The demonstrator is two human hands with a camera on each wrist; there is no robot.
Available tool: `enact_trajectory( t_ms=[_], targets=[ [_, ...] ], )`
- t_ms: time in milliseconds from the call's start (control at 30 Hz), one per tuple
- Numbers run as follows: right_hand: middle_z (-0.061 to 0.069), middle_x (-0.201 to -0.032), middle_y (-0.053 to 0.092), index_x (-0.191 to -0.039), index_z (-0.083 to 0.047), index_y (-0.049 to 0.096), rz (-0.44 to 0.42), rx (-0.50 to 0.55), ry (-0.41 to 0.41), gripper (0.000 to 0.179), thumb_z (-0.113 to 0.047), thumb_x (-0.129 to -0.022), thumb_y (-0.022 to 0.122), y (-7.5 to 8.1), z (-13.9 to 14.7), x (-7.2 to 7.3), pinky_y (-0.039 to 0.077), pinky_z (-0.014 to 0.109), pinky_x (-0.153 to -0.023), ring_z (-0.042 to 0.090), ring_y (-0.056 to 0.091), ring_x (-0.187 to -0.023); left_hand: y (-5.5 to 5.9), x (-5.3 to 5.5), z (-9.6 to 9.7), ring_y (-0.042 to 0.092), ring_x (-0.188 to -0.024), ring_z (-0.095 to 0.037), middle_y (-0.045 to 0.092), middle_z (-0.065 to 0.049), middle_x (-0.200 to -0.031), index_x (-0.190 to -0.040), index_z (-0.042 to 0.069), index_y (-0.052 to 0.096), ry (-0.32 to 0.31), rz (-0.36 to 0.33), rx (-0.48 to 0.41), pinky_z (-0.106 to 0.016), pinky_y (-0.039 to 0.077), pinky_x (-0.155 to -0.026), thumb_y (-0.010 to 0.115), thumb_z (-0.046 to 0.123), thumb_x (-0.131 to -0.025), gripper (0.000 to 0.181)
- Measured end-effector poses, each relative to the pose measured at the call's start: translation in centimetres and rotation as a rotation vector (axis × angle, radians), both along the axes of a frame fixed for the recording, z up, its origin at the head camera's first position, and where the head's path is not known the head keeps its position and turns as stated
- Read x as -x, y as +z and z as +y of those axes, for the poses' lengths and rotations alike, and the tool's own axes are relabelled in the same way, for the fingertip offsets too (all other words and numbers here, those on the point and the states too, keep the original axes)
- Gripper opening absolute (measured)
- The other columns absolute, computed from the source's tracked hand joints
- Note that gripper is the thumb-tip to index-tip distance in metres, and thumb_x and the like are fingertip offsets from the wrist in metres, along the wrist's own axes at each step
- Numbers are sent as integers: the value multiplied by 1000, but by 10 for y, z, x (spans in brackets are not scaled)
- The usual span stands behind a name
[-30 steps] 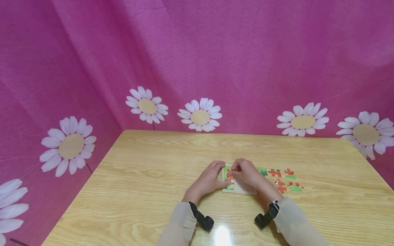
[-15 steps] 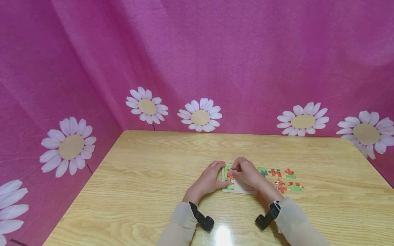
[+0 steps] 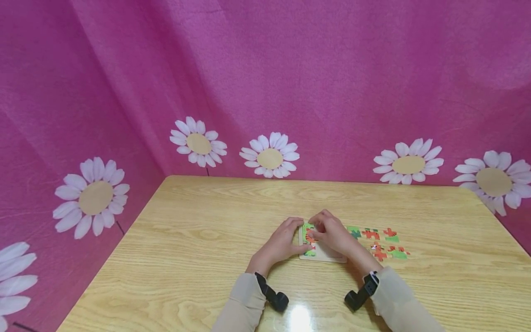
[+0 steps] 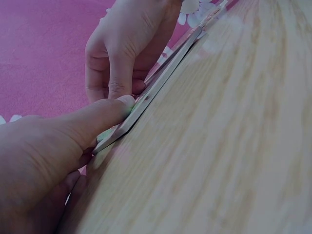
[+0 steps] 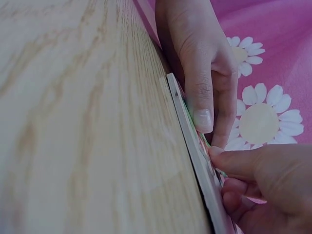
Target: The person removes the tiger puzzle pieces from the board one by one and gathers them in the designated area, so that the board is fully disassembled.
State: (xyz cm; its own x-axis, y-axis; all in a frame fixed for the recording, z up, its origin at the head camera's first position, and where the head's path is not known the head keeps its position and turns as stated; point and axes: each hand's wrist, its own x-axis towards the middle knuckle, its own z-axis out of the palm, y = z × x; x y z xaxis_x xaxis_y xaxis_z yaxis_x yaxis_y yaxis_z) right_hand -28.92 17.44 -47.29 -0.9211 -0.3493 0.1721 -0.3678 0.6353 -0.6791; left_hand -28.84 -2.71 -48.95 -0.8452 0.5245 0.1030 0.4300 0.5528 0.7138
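A small puzzle tray [image 3: 332, 255] with a pale rim lies on the table, several green, orange and white pieces along its left side. My left hand [image 3: 279, 243] holds the tray's left end, its thumb [image 4: 114, 108] on the pieces near the front and its fingers at the far corner. Over the upper left part, my right hand [image 3: 333, 234] pinches an orange puzzle piece [image 3: 309, 237], mostly covered by its fingers. In the right wrist view, the right thumb [image 5: 239, 162] sits low, right at the tray's surface. The tray's far middle is hidden behind the right hand.
Loose puzzle pieces lie in two rows right of the tray, among them an orange one [image 3: 378, 252] and a green and orange one [image 3: 391, 234]. The wooden table [image 3: 199, 240] meets a pink flowered curtain [image 3: 327, 92] at its back and left.
The right hand has shifted slightly up at the same spot, its index finger lifting a little from the thumb. The left hand and the loose pieces stay where they were.
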Motion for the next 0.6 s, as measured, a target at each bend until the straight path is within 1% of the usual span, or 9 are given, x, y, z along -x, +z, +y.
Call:
enact_trajectory(
  t_ms=[133,300,467,600],
  targets=[
    [6,-97,55,-118,13,70,11,9,13,24,2,-99,78,-1,1,0,43,27,-69,17,50,-82,0,0,0,46,-149,-34,50,-17,-159,-154,-6,52,-1,-1,3,-42,37,-126,85,20,-98,71],
    [6,-96,55,-116,12,68,67,35,15,23,7,-95,79,-4,2,-2,47,28,-70,17,52,-82,0,-1,1,47,-149,-33,50,-17,-159,-153,-7,52,0,-5,5,-41,37,-126,86,21,-98,70],
    [8,-99,59,-114,10,68,127,86,8,23,10,-93,80,-9,2,-4,55,28,-71,19,62,-83,0,0,1,47,-148,-31,49,-16,-159,-154,-5,52,6,-22,9,-40,38,-125,85,21,-99,70],
    [10,-102,62,-113,9,70,143,132,-4,23,12,-92,80,-12,1,-5,61,30,-75,24,69,-85,0,1,1,46,-149,-31,49,-15,-159,-155,-5,51,5,-28,14,-40,38,-126,85,21,-99,71]
  ],
)
